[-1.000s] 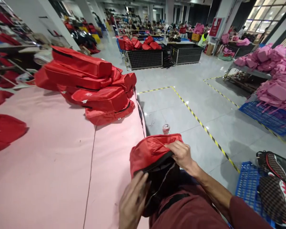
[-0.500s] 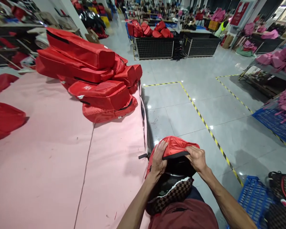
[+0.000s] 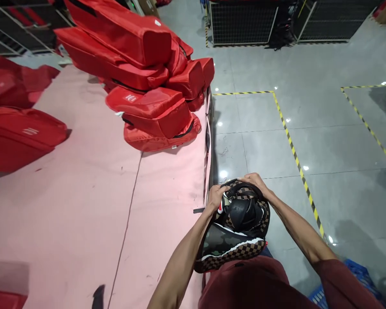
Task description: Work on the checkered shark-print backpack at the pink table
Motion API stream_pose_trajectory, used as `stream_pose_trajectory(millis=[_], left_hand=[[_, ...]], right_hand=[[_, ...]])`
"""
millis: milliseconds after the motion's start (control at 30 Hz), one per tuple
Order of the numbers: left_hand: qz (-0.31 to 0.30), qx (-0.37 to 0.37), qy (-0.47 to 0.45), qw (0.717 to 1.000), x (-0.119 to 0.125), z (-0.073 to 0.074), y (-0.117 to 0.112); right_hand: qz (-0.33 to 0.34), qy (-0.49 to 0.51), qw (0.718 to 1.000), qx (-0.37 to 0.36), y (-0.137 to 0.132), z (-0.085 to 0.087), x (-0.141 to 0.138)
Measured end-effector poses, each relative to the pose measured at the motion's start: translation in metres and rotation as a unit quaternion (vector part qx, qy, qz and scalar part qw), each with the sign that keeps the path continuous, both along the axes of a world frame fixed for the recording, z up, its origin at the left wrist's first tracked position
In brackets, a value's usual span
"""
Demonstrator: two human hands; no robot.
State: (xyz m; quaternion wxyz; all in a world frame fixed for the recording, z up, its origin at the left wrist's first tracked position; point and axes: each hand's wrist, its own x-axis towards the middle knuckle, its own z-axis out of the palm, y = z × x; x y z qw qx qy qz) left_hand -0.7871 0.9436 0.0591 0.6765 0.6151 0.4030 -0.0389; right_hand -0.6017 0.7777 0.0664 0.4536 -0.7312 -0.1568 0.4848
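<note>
2 bare hands are closed on a brown checkered backpack with camouflage panel and black straps [image 3: 234,240], held against the person's lap just beside the edge of the pink cloth-covered counter [image 3: 83,206]. The left hand [image 3: 216,198] is clamped on the bag's upper left rim, the right hand [image 3: 255,182] on its top, each grip shut on fabric. A pile of long red fabric bags [image 3: 148,86] is seen farther along the counter.

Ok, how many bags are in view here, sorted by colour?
Brown checkered bag, held: 1
Red bags in the centre pile: at least 5, overlapping
Red bags at the left of the table: 2
Total: at least 8
</note>
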Motion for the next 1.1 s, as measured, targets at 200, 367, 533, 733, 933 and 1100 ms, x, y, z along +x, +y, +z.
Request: stream_pose_trajectory(millis=[200, 367, 533, 733, 933, 1100], left_hand=[[-0.004, -0.082, 0.029, 0.996, -0.016, 0.014, -0.002], [-0.031, -0.077, 0.036, 0.996, -0.049, 0.033, -0.038], [-0.019, -0.007, 0.042, 0.999, -0.029, 0.007, -0.053], [-0.036, 0.043, 0.025, 0.998, -0.024, -0.005, -0.050], [-0.018, 0.061, 0.006, 0.998, -0.022, 0.005, -0.054], [0.039, 0.022, -0.007, 0.999, -0.040, 0.016, -0.056]], right_hand=[[0.037, -0.027, 0.999, -0.006, 0.001, -0.018, 0.005], [0.080, -0.123, 0.989, 0.025, -0.029, -0.001, -0.009], [-0.017, -0.082, 0.996, -0.026, -0.036, -0.041, -0.027], [-0.203, -0.149, 0.967, 0.022, -0.091, -0.038, -0.011], [-0.271, -0.112, 0.955, -0.048, -0.143, -0.065, -0.080], [-0.296, -0.112, 0.946, -0.075, -0.113, -0.054, -0.094]])
